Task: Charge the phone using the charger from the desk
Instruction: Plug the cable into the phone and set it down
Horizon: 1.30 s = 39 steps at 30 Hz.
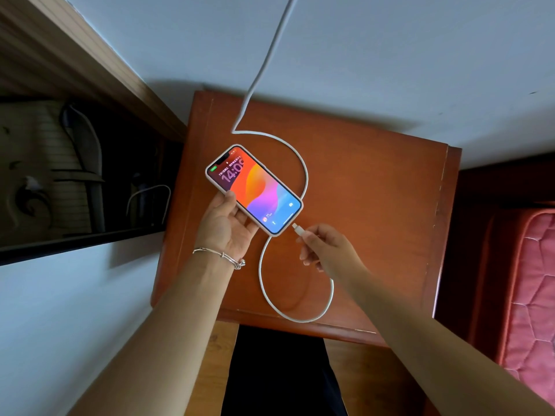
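Phone [254,190] in a pale case at centre frame, screen lit with a clock and an orange, pink and blue wallpaper, set at a slant with the notch end toward upper left and the port end toward lower right. Gripped from below by the left hand [228,223]: palm turned up, fingers under the back, thumb curled over the long edge nearest the left of the frame. Thin metal bracelet [220,256] round that wrist.

Just right of centre, the right hand [327,250], thumb and fingers pinched on the white connector [298,229] of the charger cable [304,175]. Connector tip aimed at the phone's lower-right end and just beside it, not seated in the port; touching or a hair apart, impossible to tell.

From the connector, cable hidden behind the right hand, then down into a wide loop reaching the near edge of the surface [375,205] at lower centre, back up under the phone, round in an arc to the right of the phone, into a sharp bend at upper centre and up along the pale wall [390,55] out of the top of the frame.

Reddish-brown wood of the surface beneath both hands. Dark shelf [75,175] at the left of the frame, pink quilted mattress [531,295] at the right edge, dark trousers [279,370] at bottom centre.
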Available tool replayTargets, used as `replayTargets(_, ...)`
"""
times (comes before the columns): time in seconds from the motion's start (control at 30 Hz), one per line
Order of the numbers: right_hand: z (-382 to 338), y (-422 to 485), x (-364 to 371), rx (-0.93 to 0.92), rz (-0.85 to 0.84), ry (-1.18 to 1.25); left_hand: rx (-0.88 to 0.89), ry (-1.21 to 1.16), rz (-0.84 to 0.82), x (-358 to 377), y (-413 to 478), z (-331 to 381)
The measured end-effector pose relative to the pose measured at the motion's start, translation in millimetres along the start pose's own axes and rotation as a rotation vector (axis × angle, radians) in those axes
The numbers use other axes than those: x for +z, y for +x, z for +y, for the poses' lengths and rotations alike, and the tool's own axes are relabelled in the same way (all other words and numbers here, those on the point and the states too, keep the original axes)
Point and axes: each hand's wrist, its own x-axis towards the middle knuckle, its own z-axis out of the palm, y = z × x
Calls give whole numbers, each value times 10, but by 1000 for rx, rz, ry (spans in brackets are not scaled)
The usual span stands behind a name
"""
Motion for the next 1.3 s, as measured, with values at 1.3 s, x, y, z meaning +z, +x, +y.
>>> replayTargets(1.3, 21, -118, -24, 23, -154, 158, -44, 226, -244, -24, -19, 118)
